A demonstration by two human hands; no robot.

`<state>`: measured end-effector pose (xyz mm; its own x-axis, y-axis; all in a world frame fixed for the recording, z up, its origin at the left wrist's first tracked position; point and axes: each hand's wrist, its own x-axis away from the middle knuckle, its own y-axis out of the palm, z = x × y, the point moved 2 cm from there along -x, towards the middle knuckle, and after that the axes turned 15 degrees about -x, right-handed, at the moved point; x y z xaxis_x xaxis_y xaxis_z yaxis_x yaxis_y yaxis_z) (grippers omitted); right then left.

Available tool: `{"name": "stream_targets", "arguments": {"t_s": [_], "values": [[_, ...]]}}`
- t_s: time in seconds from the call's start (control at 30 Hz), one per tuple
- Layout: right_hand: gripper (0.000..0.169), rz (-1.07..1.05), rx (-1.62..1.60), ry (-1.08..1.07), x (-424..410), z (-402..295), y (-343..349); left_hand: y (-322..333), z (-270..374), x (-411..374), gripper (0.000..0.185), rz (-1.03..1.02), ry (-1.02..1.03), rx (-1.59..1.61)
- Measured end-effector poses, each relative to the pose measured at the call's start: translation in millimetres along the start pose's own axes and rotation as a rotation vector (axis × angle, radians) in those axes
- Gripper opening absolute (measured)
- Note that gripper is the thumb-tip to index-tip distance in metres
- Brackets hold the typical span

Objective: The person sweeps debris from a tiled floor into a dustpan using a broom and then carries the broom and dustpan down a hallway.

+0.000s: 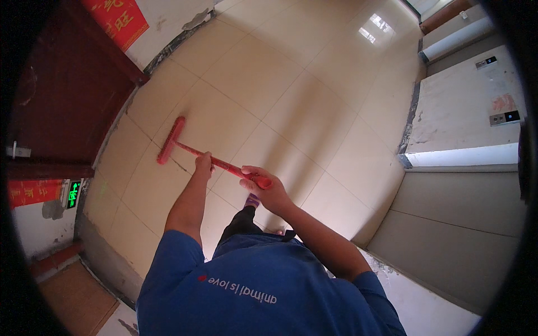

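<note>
Both of my hands grip the red handle (225,165) of a push broom. My left hand (204,164) is closed around the shaft about midway along it. Higher up, my right hand (265,185) wraps the top end, whose red tip shows between thumb and fingers. The red broom head (171,140) is down at the floor, ahead of me and to the left, with its bristles slightly blurred. Pale glossy tiles (235,101) lie under and around it. A purple sandal (252,200) on one foot shows below my right hand.
At left stands a dark red door (71,96) with a metal handle (19,150), near a lit green exit sign (73,194). Grey elevator doors (454,218) and call panels (504,118) line the right wall. A cardboard sheet (77,298) leans at lower left.
</note>
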<state>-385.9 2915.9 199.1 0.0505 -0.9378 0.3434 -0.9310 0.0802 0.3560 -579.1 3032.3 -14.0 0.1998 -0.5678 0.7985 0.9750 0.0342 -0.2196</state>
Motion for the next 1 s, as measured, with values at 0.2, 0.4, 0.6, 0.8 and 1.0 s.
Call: {"name": "stream_targets", "arguments": {"t_s": [0.2,0.4,0.6,0.8,1.0], "values": [[0.026,0.064,0.065,0.032,9.6,-22.5,-24.9,30.5,6.0,12.0,0.024,-0.081,0.046,-0.158],[0.021,0.200,0.087,-0.102,59.7,-64.2,-71.0,116.3,-0.3,43.6,0.027,-0.281,0.101,-0.243],[0.018,0.433,0.053,-0.195,142.6,-77.9,-135.9,227.7,-30.3,103.3,0.029,-0.424,0.249,-0.543],[0.014,0.718,0.230,-0.280,239.4,-81.2,-191.6,324.1,-64.1,199.0,0.031,-0.637,0.371,-0.831],[0.010,1.006,0.130,-0.314,339.2,-81.7,-223.2,398.9,-124.3,292.6,0.032,-0.907,0.344,-1.038]]}}
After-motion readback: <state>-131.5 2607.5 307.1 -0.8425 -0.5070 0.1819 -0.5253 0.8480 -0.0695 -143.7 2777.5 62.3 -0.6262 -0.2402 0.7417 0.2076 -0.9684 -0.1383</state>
